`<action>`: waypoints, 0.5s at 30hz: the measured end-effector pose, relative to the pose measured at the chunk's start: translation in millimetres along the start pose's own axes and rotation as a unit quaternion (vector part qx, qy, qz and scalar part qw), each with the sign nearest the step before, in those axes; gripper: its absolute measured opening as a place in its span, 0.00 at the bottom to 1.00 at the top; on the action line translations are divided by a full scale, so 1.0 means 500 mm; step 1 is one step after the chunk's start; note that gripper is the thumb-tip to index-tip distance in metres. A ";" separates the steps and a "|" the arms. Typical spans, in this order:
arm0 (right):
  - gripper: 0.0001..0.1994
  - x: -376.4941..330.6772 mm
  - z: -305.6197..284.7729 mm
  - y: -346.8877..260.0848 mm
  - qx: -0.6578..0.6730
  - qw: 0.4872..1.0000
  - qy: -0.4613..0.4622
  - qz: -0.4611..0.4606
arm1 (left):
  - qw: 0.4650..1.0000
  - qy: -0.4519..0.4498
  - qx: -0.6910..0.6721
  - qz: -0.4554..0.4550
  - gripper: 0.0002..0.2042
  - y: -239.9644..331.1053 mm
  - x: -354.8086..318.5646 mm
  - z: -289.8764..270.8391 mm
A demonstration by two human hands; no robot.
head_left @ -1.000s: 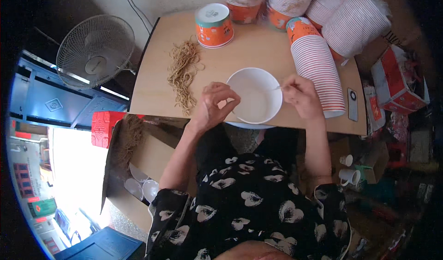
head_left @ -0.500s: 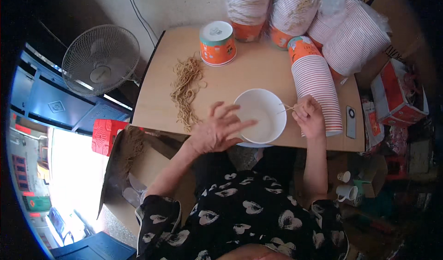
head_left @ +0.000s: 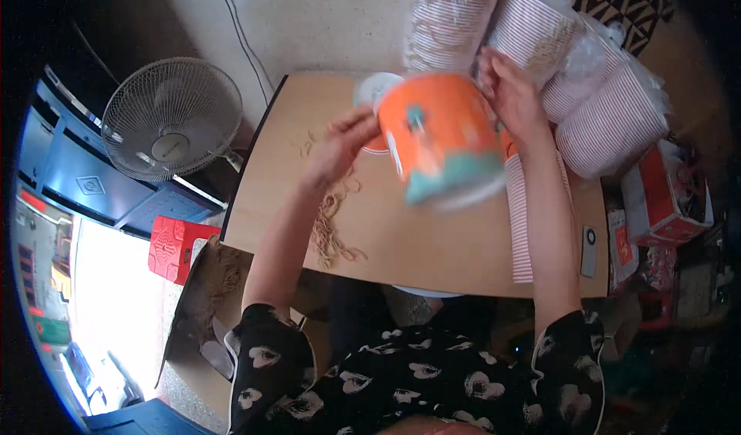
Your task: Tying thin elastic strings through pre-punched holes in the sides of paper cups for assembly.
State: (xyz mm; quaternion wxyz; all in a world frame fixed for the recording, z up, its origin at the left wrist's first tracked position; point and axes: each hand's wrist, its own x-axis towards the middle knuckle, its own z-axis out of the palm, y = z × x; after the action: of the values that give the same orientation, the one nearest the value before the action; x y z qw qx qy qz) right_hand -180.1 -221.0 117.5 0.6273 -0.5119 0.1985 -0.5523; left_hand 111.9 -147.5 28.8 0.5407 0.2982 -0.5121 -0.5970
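Two hands, the left hand [head_left: 340, 145] and the right hand [head_left: 515, 99], hold an orange tub [head_left: 440, 134] above the counter [head_left: 432, 246], nearer its far edge. This seems a tub-moving step; setting it down would need both grips snug.

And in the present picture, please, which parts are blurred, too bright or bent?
Head view: the orange paper bucket between the left hand and right hand is smeared, probably by motion; head view: the daylit area at left is burnt out to white; head view: the table has a bowed near edge, and the picture's corners fall to black.
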 end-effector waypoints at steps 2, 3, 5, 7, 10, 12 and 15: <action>0.14 0.067 0.005 0.028 0.008 1.000 -0.002 0.019 | 0.994 0.047 -0.097 0.006 0.16 -0.002 0.065 -0.039; 0.15 0.094 0.017 0.045 -0.014 0.999 0.024 0.021 | 0.994 0.050 -0.095 0.007 0.16 -0.010 0.089 -0.067; 0.19 0.151 -0.046 0.089 -0.177 0.983 0.011 -0.058 | 0.983 0.084 -0.160 -0.034 0.17 -0.055 0.149 -0.110; 0.26 0.144 -0.014 0.100 -0.369 0.926 0.007 -0.084 | 0.983 0.105 -0.142 -0.057 0.18 -0.084 0.159 -0.140; 0.31 0.184 -0.017 0.171 -0.230 0.972 0.038 -0.032 | 0.977 0.111 -0.164 -0.074 0.17 -0.130 0.152 -0.190; 0.34 0.190 -0.017 0.197 -0.152 0.988 -0.033 -0.024 | 0.969 0.121 -0.195 -0.093 0.17 -0.158 0.150 -0.205; 0.33 0.197 -0.026 0.233 -0.261 0.964 -0.036 -0.049 | 0.970 0.125 -0.185 -0.100 0.16 -0.178 0.149 -0.214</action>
State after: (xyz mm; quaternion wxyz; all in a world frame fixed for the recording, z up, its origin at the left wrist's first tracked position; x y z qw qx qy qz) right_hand -103.0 -330.6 43.3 0.4512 -0.6864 0.2876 -0.4925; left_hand 161.0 -259.1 -71.1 0.5837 0.3149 -0.2892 -0.6903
